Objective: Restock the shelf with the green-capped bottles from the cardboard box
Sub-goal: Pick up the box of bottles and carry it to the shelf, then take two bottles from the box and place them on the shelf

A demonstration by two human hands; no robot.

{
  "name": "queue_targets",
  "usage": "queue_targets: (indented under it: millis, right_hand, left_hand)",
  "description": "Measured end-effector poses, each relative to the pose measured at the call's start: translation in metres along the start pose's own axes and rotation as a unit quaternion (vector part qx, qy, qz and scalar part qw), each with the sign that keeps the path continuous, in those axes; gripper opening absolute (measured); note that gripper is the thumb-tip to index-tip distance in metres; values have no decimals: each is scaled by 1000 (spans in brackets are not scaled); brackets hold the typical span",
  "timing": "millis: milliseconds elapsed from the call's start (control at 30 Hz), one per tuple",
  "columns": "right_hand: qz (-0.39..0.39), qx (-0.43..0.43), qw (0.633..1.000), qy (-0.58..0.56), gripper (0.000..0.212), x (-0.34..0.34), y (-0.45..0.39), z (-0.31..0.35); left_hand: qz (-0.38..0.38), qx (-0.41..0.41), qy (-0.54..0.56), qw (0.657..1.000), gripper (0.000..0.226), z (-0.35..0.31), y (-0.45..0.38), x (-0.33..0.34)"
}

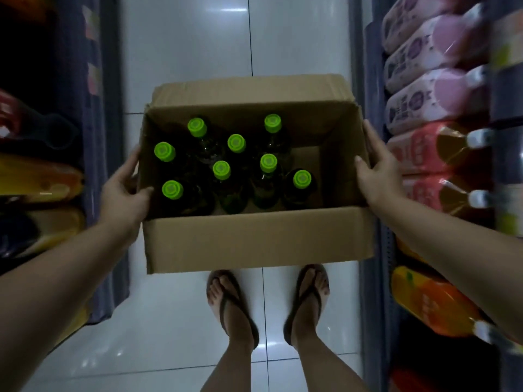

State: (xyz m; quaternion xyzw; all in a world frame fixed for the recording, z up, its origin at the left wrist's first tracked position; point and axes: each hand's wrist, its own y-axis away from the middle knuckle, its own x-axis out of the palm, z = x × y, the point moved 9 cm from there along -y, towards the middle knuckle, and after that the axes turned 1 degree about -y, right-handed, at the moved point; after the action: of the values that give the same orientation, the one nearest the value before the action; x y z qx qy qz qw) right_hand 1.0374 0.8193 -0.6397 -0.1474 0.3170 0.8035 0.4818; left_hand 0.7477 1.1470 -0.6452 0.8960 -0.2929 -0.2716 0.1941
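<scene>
Left hand: your left hand (124, 193) is clamped on the left wall of the cardboard box (254, 239), thumb hooked over the rim, fingers hidden outside.
Right hand: your right hand (377, 172) presses flat on the right wall, thumb tip just over the rim, fingers spread along the outside.
Box: open-topped, held between both hands above the tiled floor (184, 52), over your sandalled feet (232, 304).
Contents: eight green-capped bottles (221, 170) stand upright, crowded into the left and middle; right side of the box floor bare.
Shelves: stocked shelves on both sides; pink and orange packs lie on the right shelf (433, 89), blurred.
</scene>
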Motion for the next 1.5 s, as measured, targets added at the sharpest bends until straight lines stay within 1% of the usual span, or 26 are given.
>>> queue_targets:
  millis: [100, 267, 333, 433, 567, 633, 733, 867, 933, 1000, 1033, 1100, 1133, 1200, 1267, 1400, 1500]
  right_hand:
    - [-7, 4, 1000, 12, 64, 15, -2, -28]
    - [7, 48, 998, 38, 63, 40, 4, -71]
    - [-6, 45, 997, 59, 63, 42, 10, -81]
    - [-1, 54, 996, 69, 63, 46, 23, -91]
    - [-21, 73, 994, 75, 63, 48, 29, -94]
    - [-23, 76, 994, 74, 63, 50, 31, -92]
    - [-3, 92, 993, 77, 65, 51, 33, -91]
    - [33, 109, 989, 93, 69, 51, 35, -90]
    - [46, 112, 989, 86, 71, 49, 39, -85]
    - [40, 110, 990, 78, 72, 44, 46, -78]
    - [32, 104, 991, 77, 72, 41, 51, -72]
    - [33, 81, 994, 72, 73, 38, 61, -55]
    - [43, 68, 994, 68, 73, 39, 65, -45]
    - [72, 50, 995, 54, 73, 44, 71, -27]
    - [100, 41, 993, 42, 73, 55, 72, -16]
    - [142, 33, 989, 32, 77, 81, 67, -17]
    - [160, 63, 985, 26, 84, 94, 65, -37]
  left_hand:
    - [-15, -10, -12, 1000, 74, 33, -8, 8]
    - [6, -30, -33, 999, 81, 82, -19, 27]
    - [8, -15, -40, 999, 81, 91, -15, 31]
    - [11, 3, -46, 999, 81, 105, -8, 30]
    - [-17, 0, -61, 998, 79, 116, -3, 26]
    - [-20, 11, -62, 998, 78, 114, -1, 29]
    - [-3, 19, -77, 997, 78, 102, 3, 30]
    - [46, -14, -100, 994, 77, 98, 5, 26]
    - [58, -20, -124, 990, 73, 91, 10, 23]
    - [33, 17, -173, 984, 66, 67, 21, 22]
    - [12, 44, -175, 984, 61, 51, 29, 24]
    - [-5, 86, -127, 988, 52, 22, 50, 37]
    - [5, 93, -96, 991, 48, 12, 61, 49]
    - [46, 80, -29, 995, 41, 5, 81, 80]
    - [79, 54, 24, 995, 41, 6, 95, 112]
    - [115, 20, 56, 992, 42, 24, 103, 163]
    - [137, 22, 69, 988, 46, 29, 108, 191]
